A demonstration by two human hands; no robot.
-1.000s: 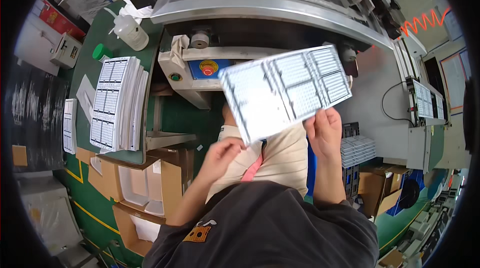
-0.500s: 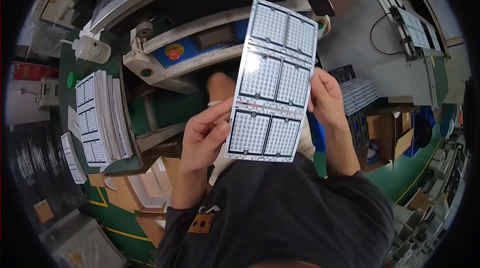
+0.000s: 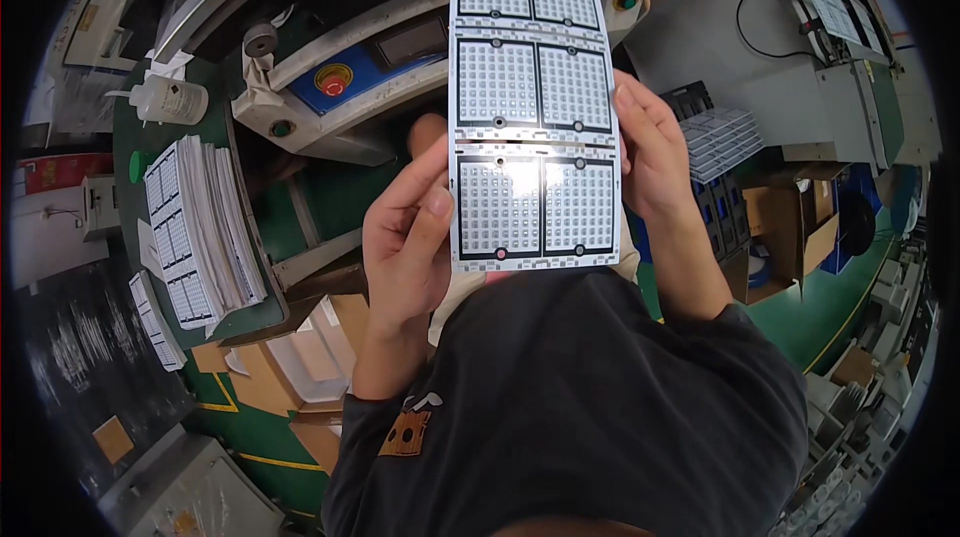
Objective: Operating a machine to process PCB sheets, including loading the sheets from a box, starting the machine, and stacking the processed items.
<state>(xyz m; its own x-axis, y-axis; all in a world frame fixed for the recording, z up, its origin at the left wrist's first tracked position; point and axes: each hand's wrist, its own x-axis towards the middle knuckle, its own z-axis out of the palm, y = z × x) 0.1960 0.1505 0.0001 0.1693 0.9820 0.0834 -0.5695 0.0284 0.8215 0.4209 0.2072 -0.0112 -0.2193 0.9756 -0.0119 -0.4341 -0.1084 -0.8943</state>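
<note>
A white circuit board panel [image 3: 535,142] with black-framed grids of small squares is held up in front of my chest, its long side running away from me. My left hand [image 3: 408,232] grips its left edge, thumb toward the front face. On the opposite edge my right hand [image 3: 652,147] holds it too, with the fingers partly hidden behind the board. A bright glare lies on its nearest section. To the left, a thick stack of similar panels [image 3: 200,232] stands on a green tabletop [image 3: 262,322].
Ahead is a machine with a red emergency button [image 3: 333,83] on a blue panel. A white squeeze bottle [image 3: 172,100] stands at the far left. Cardboard boxes sit at the lower left [image 3: 290,362] and right [image 3: 785,237]. Grey lattice trays [image 3: 718,142] rest on a black crate.
Both hands have turned the panel from a tilt to nearly straight and raised it slightly away from me. The glare has shifted to its nearest section.
</note>
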